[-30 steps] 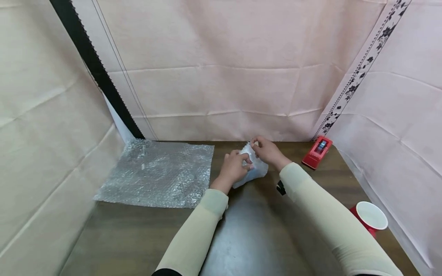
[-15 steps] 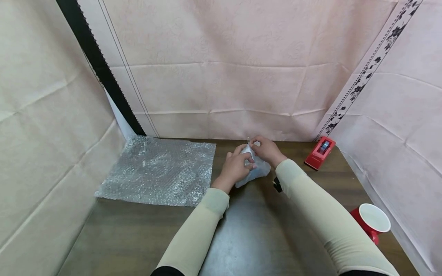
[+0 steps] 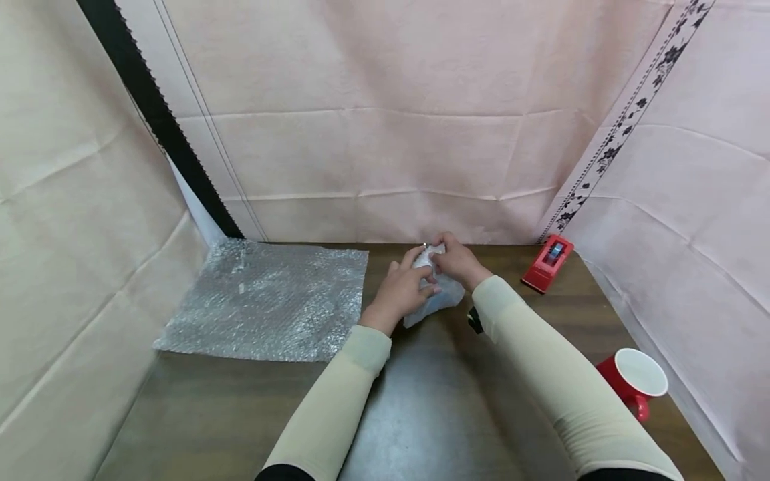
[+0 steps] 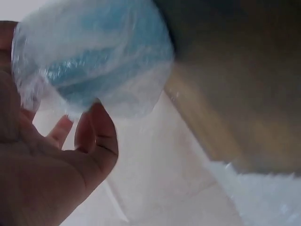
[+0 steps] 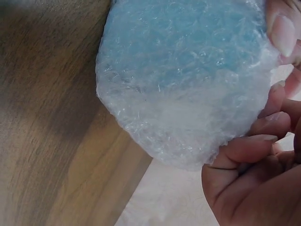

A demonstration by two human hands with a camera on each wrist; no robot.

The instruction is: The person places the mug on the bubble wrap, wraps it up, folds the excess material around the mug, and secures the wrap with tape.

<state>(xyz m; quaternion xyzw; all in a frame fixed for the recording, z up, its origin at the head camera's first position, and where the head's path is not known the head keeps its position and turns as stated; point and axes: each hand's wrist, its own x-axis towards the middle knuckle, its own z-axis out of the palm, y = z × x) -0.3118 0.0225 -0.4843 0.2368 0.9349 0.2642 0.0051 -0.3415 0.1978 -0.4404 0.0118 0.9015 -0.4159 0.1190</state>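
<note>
Gripping one wrapped bundle (image 5: pixel 183 84), two hands (image 3: pixel 397 292) (image 3: pixel 460 262) (fingers curled) work beside one bubble-wrap sheet (image 3: pixel 273 304).

The table (image 3: pixel 228 414) carries bubble wrap (image 3: pixel 277 300), a tape dispenser (image 3: pixel 546 266) and a mug (image 3: pixel 633 377).

The wrapped bundle (image 5: pixel 178 70) showed light blue through milky, clear film, with deeper teal bands visible from the left wrist. The bubble-wrap sheet (image 3: pixel 271 300) was silvery grey, speckled with white glints. Both sleeves (image 3: pixel 343 401) were pale cream, tinged minty at the cuffs (image 3: pixel 367 349). The table (image 3: pixel 228 394) was brown with darker wood-grain streaks. Red coloured the tape dispenser (image 3: pixel 544 267) and the outside of the mug (image 3: pixel 616 379) (its inside was white). The back cloth (image 3: pixel 373 153) was plain pale pink; a solid black band (image 3: pixel 162 120) edged it on one side, a black floral border (image 3: pixel 610 150) on the other.
</note>
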